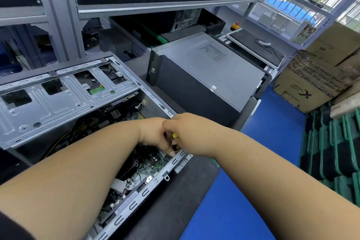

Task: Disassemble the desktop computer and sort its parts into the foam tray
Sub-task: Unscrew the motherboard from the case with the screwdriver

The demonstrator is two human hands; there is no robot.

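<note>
Two bare arms reach in from the bottom. The left hand [153,134] is curled down inside the open computer case [134,198], fingers closed on something small I cannot make out. The right hand [187,132] touches it, wrapped tight around a yellow-handled screwdriver [175,135]. The side cover is already off. The drive cage [64,91], cables and green motherboard [150,165] are all inside, so I think most of the work is left. A second computer [204,76] sits closed to the right. No foam tray can be surely told.
</note>
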